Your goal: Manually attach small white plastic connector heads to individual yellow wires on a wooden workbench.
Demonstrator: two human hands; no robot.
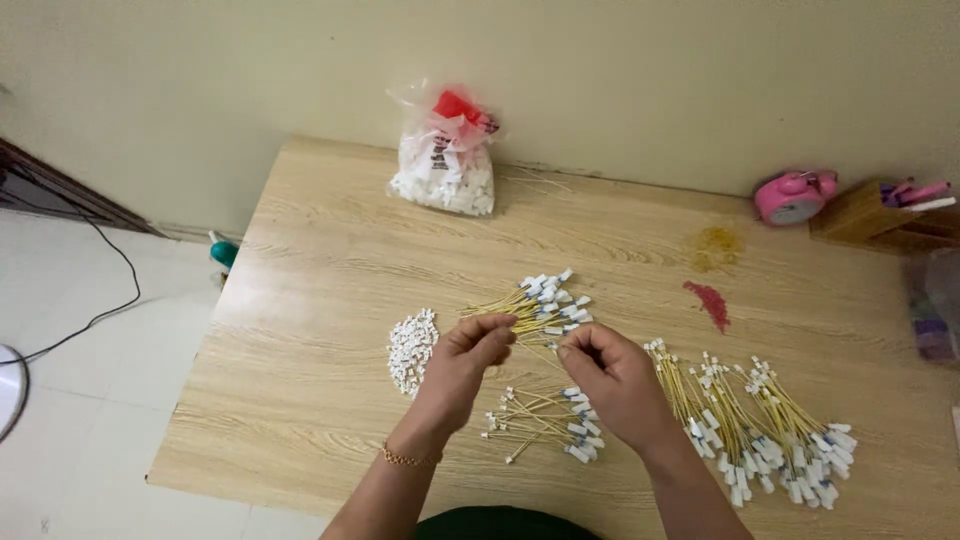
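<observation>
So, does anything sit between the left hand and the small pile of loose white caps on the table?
Nothing visible does. The left hand, pinching yellow wires, hovers just right of the pile of white caps, with only bare wooden table between them. The right hand is on the far side.

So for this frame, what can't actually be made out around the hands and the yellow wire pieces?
- Head view: what the right hand pinches is too small to tell.
- The left hand covers the near ends of the wire bundle it holds.
- Loose white pieces: shape too small to make out.
- Wooden holder and a purplish thing: cut off by the right edge.
- Bag: print blurred.
</observation>
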